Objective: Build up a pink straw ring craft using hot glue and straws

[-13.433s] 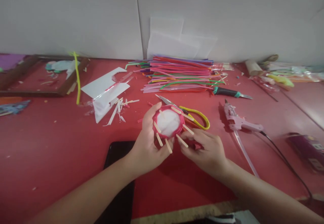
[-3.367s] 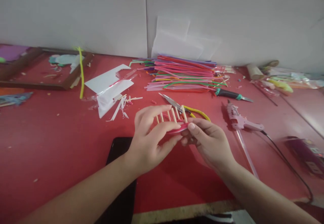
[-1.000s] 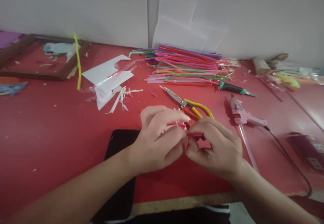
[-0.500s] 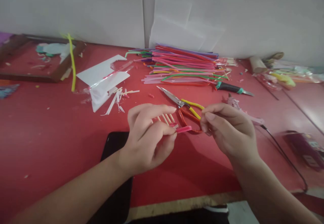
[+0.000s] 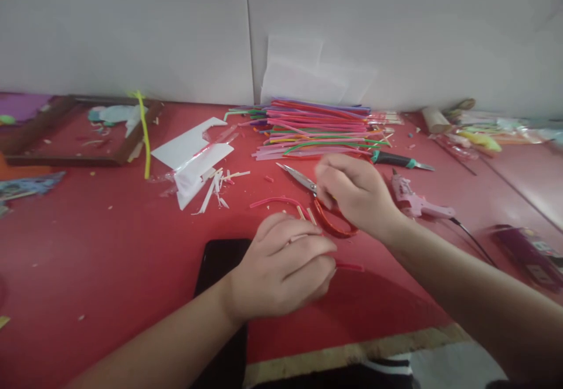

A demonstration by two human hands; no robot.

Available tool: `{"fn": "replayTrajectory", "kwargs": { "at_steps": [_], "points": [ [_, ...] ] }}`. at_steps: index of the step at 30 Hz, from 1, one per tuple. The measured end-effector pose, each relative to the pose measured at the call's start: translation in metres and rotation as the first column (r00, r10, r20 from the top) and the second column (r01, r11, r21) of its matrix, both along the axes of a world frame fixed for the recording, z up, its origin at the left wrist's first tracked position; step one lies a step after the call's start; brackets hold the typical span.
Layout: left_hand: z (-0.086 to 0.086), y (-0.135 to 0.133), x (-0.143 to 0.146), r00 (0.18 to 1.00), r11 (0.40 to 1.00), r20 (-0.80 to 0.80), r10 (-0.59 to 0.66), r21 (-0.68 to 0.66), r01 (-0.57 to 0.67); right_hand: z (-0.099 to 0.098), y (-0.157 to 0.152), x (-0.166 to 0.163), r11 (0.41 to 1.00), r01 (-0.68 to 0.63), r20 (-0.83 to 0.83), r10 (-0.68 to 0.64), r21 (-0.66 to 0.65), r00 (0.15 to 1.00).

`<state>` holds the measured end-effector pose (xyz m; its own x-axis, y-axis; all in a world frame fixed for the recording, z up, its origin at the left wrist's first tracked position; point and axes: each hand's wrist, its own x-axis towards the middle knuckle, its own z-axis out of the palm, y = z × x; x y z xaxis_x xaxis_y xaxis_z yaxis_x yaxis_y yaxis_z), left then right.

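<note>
My left hand is closed low over the red table. It holds a small pink craft piece, mostly hidden, with short pale sticks poking out above the fingers. A pink strip end sticks out to its right. My right hand is further back, its fingers curled over the handles of the scissors. The blades point left and a red handle loop shows beneath the hand. A loose curved pink strip lies between the hands.
A pile of coloured straws lies at the back by the wall. A pink glue gun with its cord and a craft knife lie to the right. White paper scraps, a wooden frame and a black slab sit on the left and near side.
My right hand let go of the pink strip and moved back onto the scissors. My left hand dropped toward the table with the craft piece.
</note>
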<state>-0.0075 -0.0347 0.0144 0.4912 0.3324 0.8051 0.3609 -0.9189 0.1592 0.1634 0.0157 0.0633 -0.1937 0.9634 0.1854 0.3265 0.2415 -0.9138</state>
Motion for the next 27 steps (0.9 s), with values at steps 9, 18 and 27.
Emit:
{"fn": "replayTrajectory", "kwargs": {
  "at_steps": [9,18,27],
  "points": [
    [0.0,0.004,-0.003,0.992,0.991,-0.046,-0.113,0.065,0.116,-0.015,0.082,-0.057,0.943,-0.332,0.503,0.291,-0.009,0.814],
    [0.003,0.002,-0.004,0.993,0.994,-0.068,-0.097,0.051,0.1,-0.017,0.031,0.016,0.992,-0.125,0.296,0.129,-0.033,0.947],
    [0.005,0.002,-0.003,0.984,0.989,-0.119,-0.13,0.059,0.138,-0.036,-0.024,0.044,0.893,-0.339,0.069,0.374,-0.296,0.925]
  ]
}}
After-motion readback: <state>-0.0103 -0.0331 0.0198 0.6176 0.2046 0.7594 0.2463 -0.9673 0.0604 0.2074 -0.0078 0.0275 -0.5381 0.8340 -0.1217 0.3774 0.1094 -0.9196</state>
